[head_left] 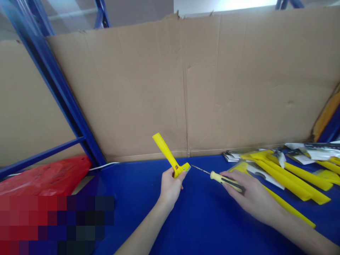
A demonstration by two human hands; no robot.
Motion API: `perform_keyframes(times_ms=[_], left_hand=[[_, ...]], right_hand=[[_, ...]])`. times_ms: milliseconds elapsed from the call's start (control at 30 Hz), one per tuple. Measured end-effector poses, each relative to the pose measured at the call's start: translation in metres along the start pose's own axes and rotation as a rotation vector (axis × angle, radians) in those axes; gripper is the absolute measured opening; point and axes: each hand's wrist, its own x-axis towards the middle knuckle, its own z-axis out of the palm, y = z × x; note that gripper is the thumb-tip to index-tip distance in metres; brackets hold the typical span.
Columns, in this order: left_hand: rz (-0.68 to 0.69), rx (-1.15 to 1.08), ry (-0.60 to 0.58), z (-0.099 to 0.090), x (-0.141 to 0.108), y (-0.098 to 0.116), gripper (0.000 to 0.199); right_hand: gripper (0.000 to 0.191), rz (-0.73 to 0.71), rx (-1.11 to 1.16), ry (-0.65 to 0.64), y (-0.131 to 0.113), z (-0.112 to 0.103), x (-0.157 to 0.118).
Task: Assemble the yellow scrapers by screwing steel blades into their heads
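Note:
Near the middle of the view, my left hand [170, 186] is closed round the lower end of a yellow plastic piece [166, 150], whose long arm slants up and to the left. To the right, my right hand [245, 191] grips a screwdriver [225, 181] with a pale yellow and black handle. Its thin metal shaft points left at the yellow piece, and a small gap separates the tip from it. Part of the yellow piece is hidden by my left fingers.
Several yellow plastic parts [287, 177] and clear-and-white packages [321, 154] lie on the blue table [196, 219] at the right. A cardboard sheet [159, 88] stands behind. Red plastic [63, 173] and a blue metal frame [71, 106] are at the left.

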Motion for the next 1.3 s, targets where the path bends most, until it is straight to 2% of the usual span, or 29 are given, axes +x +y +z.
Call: perform_keyframes(times_ms=[133, 500, 733, 1300], left_hand=[[0.005, 0.053, -0.014, 0.001, -0.001, -0.001, 0.026], [0.058, 0.106, -0.046, 0.002, -0.001, -0.005, 0.021], [0.119, 0.132, -0.013, 0.002, 0.001, -0.007, 0.017], [0.113, 0.123, 0.022, 0.002, 0.001, -0.008, 0.018]], right_hand=[[0.023, -0.048, 0.04, -0.043, -0.006, 0.001, -0.003], [0.023, -0.063, 0.044, -0.026, -0.008, 0.003, -0.005], [0.023, -0.059, 0.058, -0.054, -0.011, 0.002, -0.003], [0.023, -0.05, 0.047, -0.029, -0.01, 0.003, -0.002]])
